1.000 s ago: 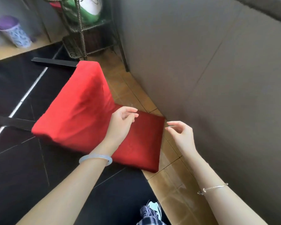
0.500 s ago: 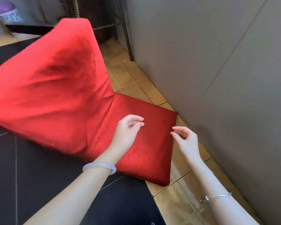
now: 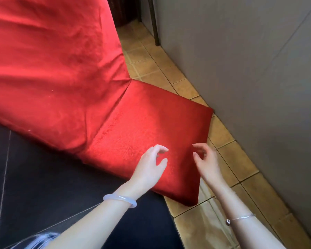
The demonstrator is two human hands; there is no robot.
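Grip: left hand (image 3: 149, 168), right hand (image 3: 207, 163) loose over cushion (image 3: 144, 121) | axis runs far-left

No writing or number can be read on the red cushion (image 3: 147, 126), grey wall (image 3: 250, 69) or floor tiles (image 3: 151, 65).

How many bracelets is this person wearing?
2: a white bangle on the left wrist, a thin silver chain on the right wrist; any higher up are out of frame.

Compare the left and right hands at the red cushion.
The left hand is over the flat part of the red cushion; the right hand is at its edge. The left wrist wears a thick white bangle, the right a thin silver bracelet. Both hands are open, holding nothing.
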